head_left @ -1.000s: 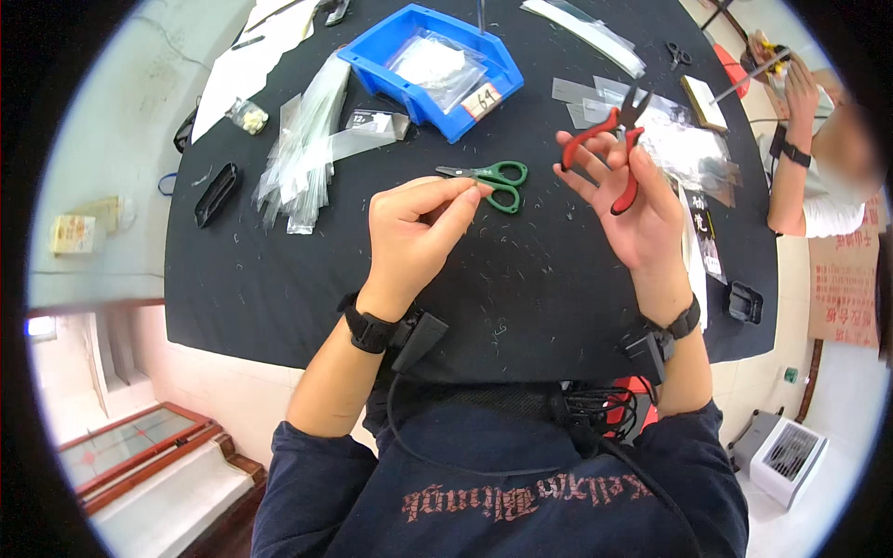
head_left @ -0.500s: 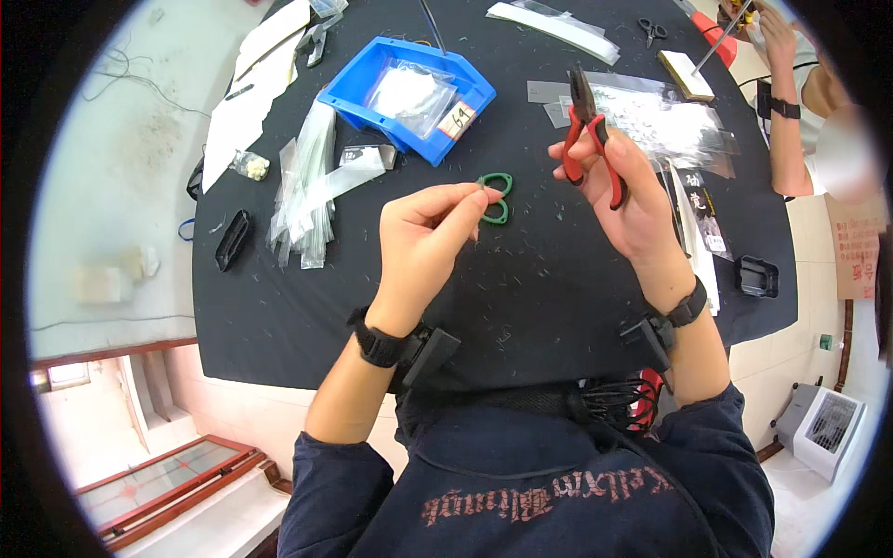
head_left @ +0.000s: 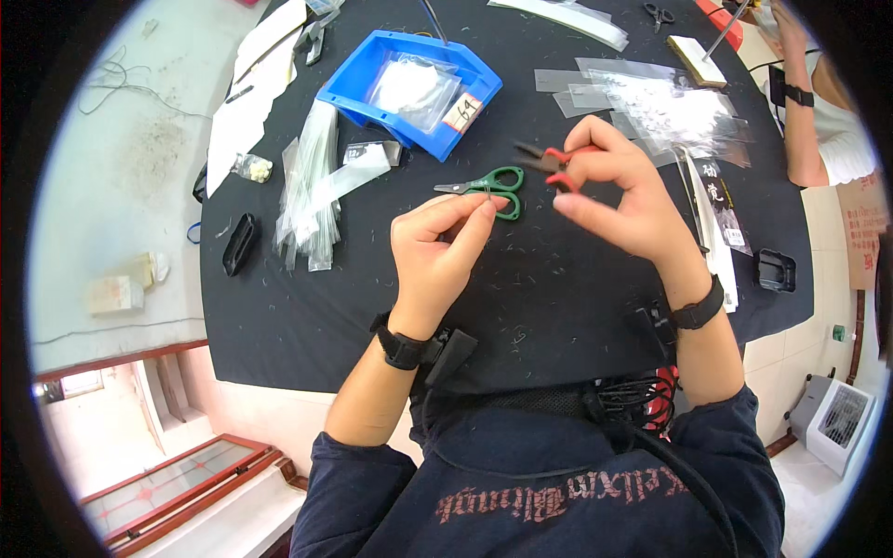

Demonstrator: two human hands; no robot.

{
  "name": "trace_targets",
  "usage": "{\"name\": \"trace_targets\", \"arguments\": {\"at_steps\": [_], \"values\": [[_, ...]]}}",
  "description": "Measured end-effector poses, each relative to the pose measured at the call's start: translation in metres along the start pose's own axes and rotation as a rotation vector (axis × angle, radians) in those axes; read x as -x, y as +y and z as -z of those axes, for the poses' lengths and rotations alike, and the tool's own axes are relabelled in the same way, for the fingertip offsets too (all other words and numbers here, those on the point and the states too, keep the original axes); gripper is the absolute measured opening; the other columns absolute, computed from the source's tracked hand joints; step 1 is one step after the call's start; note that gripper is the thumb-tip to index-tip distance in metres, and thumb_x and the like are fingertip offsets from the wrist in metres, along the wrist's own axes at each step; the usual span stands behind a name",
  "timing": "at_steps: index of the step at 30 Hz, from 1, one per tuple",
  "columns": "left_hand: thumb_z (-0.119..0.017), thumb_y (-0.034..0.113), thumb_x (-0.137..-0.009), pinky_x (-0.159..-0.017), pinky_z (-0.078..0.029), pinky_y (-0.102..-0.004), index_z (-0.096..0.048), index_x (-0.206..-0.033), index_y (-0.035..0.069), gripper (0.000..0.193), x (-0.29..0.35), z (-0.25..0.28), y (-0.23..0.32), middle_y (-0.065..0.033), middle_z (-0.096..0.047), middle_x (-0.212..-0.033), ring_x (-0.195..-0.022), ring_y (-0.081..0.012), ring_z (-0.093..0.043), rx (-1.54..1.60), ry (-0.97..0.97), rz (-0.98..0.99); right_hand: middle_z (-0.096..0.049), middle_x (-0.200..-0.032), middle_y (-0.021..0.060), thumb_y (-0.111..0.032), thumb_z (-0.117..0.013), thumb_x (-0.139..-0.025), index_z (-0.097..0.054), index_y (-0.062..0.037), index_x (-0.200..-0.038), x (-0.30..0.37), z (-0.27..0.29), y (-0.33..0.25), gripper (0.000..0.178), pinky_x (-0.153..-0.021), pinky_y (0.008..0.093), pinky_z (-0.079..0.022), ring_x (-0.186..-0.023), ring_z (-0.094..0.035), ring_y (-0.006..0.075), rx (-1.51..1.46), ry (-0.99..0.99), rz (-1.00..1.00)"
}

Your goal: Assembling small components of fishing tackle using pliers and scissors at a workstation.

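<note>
Head view, looking down on a round black table (head_left: 307,307). L hand (head_left: 435,253) over table centre, thumb and forefinger pressed together on a thin dark wire (head_left: 487,192), too fine to tell more. R hand (head_left: 625,200) just beside it, fingers curled round red-handled pliers (head_left: 549,160), dark nose pointing left. Green-handled scissors (head_left: 488,184) lie flat on table directly beyond L fingertips, blades toward left edge. Blue bin (head_left: 372,93) w/ clear bags near far edge; strip of clear bags (head_left: 312,191) toward left edge; black clip (head_left: 240,244) near left edge. Another person's arm (head_left: 814,112) at far right edge.
</note>
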State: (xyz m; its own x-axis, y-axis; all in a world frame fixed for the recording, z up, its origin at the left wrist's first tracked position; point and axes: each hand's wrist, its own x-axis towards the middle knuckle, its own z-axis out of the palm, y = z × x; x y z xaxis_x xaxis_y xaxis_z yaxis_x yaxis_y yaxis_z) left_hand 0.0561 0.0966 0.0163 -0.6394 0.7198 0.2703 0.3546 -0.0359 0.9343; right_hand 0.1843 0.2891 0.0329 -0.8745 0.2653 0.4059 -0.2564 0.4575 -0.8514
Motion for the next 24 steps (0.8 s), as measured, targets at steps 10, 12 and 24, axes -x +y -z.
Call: {"name": "trace_targets", "arguments": {"at_steps": [10,12,24], "values": [[-0.064,0.003,-0.086,-0.053,-0.033,-0.0188,-0.071,-0.095,-0.004,0.013,0.0001,0.0022,0.0024,-0.0020,-0.063,-0.076,-0.062,-0.0032,-0.048,-0.053,0.041,-0.064,-0.051,-0.083,0.0065,-0.014,-0.070,-0.065,-0.058,-0.0046,-0.068,-0.0020,-0.0039,-0.0017,0.015,-0.068,0.0316,-0.040,-0.078,-0.051,0.0221,0.307,-0.079,0.126],[-0.064,0.003,-0.086,-0.053,-0.033,-0.0188,-0.071,-0.095,-0.004,0.013,-0.0002,0.0021,0.0025,-0.0020,-0.063,-0.077,-0.062,-0.0033,-0.048,-0.054,0.041,-0.062,-0.050,-0.084,0.0063,-0.012,-0.069,-0.065,-0.057,-0.0035,-0.069,-0.0018,-0.0039,-0.0003,0.015,-0.065,0.0298,-0.039,-0.076,-0.050,0.0202,0.325,-0.091,0.159],[-0.065,0.002,-0.083,-0.052,-0.036,-0.0196,-0.071,-0.093,-0.003,0.012,-0.0013,0.0008,-0.0014,-0.0037,-0.064,-0.074,-0.060,-0.0047,-0.051,-0.056,0.035,-0.096,-0.052,-0.083,0.0066,-0.011,-0.069,-0.065,-0.059,-0.0027,-0.070,-0.0017,-0.0052,0.0018,0.014,-0.068,0.0308,-0.041,-0.078,-0.053,0.0218,0.314,-0.109,0.150]]}}
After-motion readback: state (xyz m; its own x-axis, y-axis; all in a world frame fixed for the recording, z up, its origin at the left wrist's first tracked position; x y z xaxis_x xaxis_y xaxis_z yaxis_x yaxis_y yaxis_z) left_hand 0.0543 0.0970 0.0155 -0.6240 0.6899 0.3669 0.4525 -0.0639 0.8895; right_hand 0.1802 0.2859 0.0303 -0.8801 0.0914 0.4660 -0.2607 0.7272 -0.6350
